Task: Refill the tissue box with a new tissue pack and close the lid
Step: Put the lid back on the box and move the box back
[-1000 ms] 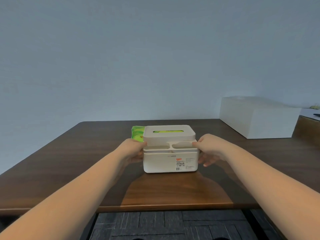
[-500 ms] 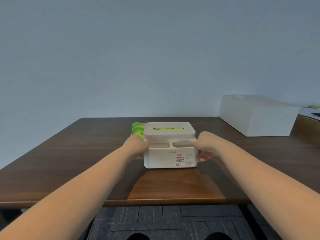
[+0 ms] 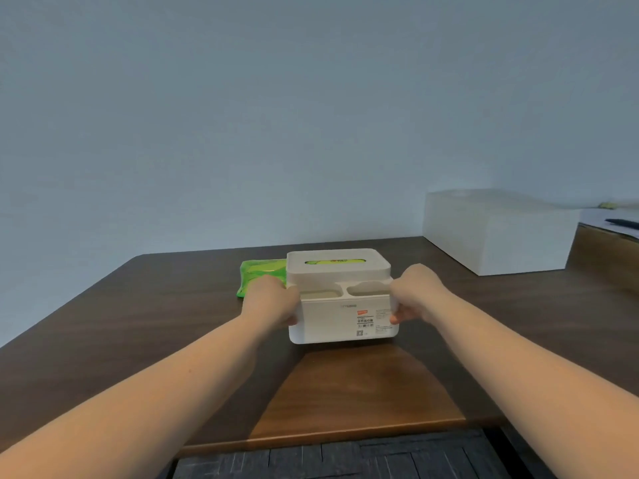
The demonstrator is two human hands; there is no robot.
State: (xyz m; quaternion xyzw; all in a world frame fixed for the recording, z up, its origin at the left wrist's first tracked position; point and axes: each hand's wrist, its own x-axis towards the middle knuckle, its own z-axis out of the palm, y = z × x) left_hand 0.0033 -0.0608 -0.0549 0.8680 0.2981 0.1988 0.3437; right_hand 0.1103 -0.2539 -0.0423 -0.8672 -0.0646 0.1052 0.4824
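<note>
A white tissue box (image 3: 332,319) stands on the dark wooden table (image 3: 138,323), with two small trays along its front top. Its white lid (image 3: 337,269) sits down on the box, and green packaging shows through the lid's slot (image 3: 334,261). My left hand (image 3: 271,302) grips the box's left side and my right hand (image 3: 416,295) grips its right side. A green tissue pack (image 3: 257,273) lies on the table behind the box's left side, partly hidden by my left hand and the box.
A large white rectangular box (image 3: 498,233) stands at the table's back right. Beyond it is a second surface (image 3: 612,219) with a dark object on it. The table's front edge is close to me, with dark floor tiles (image 3: 328,458) below.
The lid, raised above the box a second ago, has come down onto it. Both hands have shifted from the lid's sides down to the box's sides.
</note>
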